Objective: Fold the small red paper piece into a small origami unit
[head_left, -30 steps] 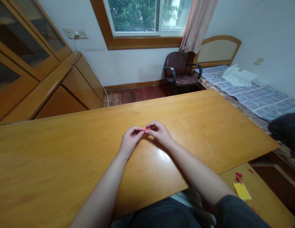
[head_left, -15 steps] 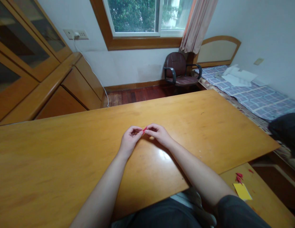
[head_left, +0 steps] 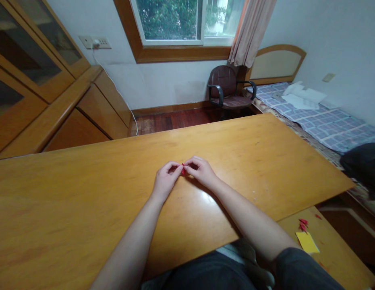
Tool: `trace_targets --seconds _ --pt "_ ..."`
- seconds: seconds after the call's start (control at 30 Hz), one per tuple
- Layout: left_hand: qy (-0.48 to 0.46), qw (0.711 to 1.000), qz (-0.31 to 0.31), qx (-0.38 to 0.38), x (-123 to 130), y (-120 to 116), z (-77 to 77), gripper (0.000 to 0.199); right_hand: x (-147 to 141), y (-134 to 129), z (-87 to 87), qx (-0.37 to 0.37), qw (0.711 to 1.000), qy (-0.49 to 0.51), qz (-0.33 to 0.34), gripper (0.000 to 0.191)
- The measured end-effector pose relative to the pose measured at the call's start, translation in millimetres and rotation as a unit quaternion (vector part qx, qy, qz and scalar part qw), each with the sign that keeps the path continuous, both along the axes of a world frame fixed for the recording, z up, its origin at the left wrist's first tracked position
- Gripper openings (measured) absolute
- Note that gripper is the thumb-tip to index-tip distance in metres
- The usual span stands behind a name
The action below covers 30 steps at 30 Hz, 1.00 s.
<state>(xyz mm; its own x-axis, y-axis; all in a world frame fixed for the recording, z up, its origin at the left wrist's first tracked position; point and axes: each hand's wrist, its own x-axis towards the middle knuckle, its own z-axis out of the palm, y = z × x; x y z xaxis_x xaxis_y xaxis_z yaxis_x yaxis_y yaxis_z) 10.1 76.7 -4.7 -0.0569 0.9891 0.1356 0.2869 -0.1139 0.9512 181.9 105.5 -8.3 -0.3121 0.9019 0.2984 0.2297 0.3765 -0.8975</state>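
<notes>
A small red folded piece [head_left: 183,169], apparently paper, is pinched between my two hands just above the wooden table [head_left: 84,193]. My left hand [head_left: 166,177] grips it from the left with thumb and forefinger. From the right, the fingertips of my right hand [head_left: 201,171] close on the same piece. Its exact shape is too small to make out, and the fingers cover part of it.
On a lower surface [head_left: 335,245] at the right lie several red folded pieces [head_left: 302,224] beside a yellow square pad [head_left: 308,242]. A chair [head_left: 225,86] stands beyond the table. A bed [head_left: 317,117] with a dark bag [head_left: 364,165] runs along the right; a cabinet [head_left: 63,108] is at the left.
The red piece has turned from slanting to nearly upright between my fingertips, with more of it showing below them. Both hands stay in almost the same place.
</notes>
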Motion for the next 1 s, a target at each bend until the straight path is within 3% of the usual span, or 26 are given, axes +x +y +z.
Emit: trace_targets --seconds 0.23,0.53,0.67,0.8,1.0 --pt "0.033 0.998 0.012 0.045 -2.5 -0.3 1.7 0.016 -0.2 -3.0 3.3 0.036 0.998 -0.042 0.02 0.008" --pt "-0.112 0.991 0.005 -0.065 -1.4 1.9 -4.0 0.028 0.7 -1.4 5.9 0.01 1.0 -0.025 0.008 0.009" --pt "-0.183 0.981 0.024 -0.064 -0.9 3.7 -5.5 0.032 -0.6 -0.9 -1.1 -0.086 0.995 0.035 0.033 0.02" --pt "-0.214 0.974 0.029 -0.068 -2.6 5.2 -9.6 0.035 -2.1 -0.9 -5.5 -0.182 0.972 0.13 0.066 0.03" --pt "-0.198 0.978 0.007 -0.059 -2.3 2.8 -9.0 0.031 -0.8 0.2 -1.3 -0.242 0.952 0.181 0.052 0.032"
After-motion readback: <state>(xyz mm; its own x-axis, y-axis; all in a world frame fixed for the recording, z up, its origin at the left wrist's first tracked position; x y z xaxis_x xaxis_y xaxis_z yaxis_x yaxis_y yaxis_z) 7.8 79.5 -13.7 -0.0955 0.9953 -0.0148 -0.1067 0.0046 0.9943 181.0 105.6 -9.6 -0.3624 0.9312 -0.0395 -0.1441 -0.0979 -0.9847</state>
